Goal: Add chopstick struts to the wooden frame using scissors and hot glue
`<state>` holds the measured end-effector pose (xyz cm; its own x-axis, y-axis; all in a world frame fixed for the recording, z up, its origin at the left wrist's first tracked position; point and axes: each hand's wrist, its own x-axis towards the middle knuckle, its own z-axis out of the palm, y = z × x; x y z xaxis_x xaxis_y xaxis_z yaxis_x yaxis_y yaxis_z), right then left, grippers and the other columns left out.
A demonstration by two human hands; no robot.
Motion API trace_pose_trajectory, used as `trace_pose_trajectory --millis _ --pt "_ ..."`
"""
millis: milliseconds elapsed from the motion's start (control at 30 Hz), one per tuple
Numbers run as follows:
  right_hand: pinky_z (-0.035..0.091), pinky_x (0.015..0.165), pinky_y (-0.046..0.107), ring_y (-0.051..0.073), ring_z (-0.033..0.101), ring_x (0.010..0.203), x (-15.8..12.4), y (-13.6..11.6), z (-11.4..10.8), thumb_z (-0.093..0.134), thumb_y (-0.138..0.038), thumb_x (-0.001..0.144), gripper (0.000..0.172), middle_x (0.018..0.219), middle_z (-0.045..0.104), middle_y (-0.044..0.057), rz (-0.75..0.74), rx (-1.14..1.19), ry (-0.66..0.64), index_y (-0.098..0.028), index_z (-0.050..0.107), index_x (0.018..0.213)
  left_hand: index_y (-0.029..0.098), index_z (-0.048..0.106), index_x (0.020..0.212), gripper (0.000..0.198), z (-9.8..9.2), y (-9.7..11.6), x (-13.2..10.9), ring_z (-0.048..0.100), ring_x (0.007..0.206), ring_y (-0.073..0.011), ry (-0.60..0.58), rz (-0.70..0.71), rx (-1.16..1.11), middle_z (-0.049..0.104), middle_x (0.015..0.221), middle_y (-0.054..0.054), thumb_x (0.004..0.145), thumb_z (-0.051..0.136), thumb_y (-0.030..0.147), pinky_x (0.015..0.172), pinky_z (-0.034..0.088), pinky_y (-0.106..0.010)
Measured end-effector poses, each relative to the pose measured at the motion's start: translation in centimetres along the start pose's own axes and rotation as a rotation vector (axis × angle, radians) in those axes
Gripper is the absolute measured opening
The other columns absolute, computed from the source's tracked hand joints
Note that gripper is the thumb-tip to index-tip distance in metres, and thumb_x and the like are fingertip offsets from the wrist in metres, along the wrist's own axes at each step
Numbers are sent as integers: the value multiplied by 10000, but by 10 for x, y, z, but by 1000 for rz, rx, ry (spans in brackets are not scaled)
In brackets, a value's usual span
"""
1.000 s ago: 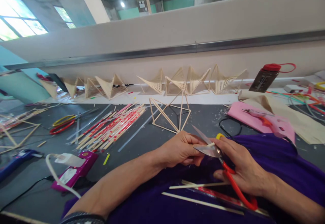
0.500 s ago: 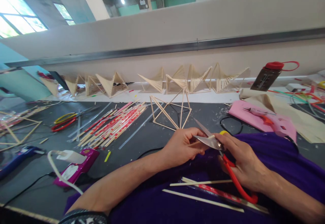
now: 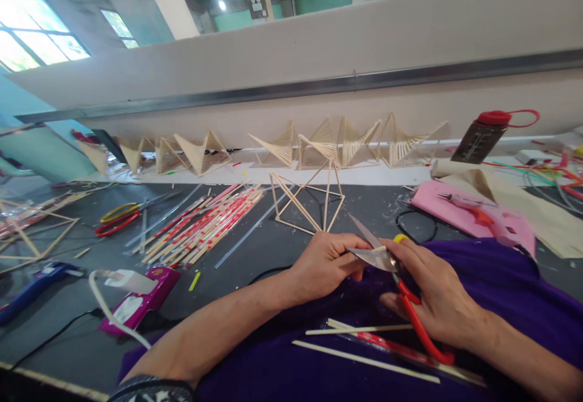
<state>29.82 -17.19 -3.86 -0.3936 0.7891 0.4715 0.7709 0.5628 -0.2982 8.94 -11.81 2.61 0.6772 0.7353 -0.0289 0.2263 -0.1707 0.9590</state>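
My right hand holds a pair of scissors with red and yellow handles, the blades spread apart. Between the blades lies the end of a thin wooden stick. My left hand pinches that stick with closed fingers, which hide most of it. Just behind my hands stands an open frame of wooden sticks. On the purple cloth over my lap lie loose wooden sticks and a red-and-clear wrapper.
Several finished stick models line the wall. Bundled sticks in red wrappers, a second pair of scissors and a magenta power strip are at left. A pink glue gun and a dark bottle are at right.
The lower fingers of my right hand have loosened and the red scissor handle has shifted slightly left. My left hand stays nearly in place, and the view has moved a little.
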Motion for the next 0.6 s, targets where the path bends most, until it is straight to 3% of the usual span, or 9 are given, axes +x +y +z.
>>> trace_pose_trajectory --millis 233,400,600 --pt "497 733 380 236 569 874 0 0 0 577 -419 788 631 1027 565 107 -20 3 13 -206 339 1332 145 655 760 236 -2 -3 2 438 494 -58 -56 -135 -176 538 539 32 791 610 374 489 302 -182" --pt "495 691 371 217 568 800 0 -1 0 571 -416 794 632 955 571 85 -23 19 -10 -207 323 1337 138 657 744 192 -4 -2 2 442 475 -47 -116 -221 -293 539 526 33 780 629 325 461 284 -170" --pt "491 764 403 251 553 920 -1 -6 -1 578 -417 790 652 1077 535 118 4 69 -36 -219 298 1345 128 665 736 200 -7 -1 4 344 366 -16 -201 -239 -342 539 488 40 788 620 315 399 226 -173"
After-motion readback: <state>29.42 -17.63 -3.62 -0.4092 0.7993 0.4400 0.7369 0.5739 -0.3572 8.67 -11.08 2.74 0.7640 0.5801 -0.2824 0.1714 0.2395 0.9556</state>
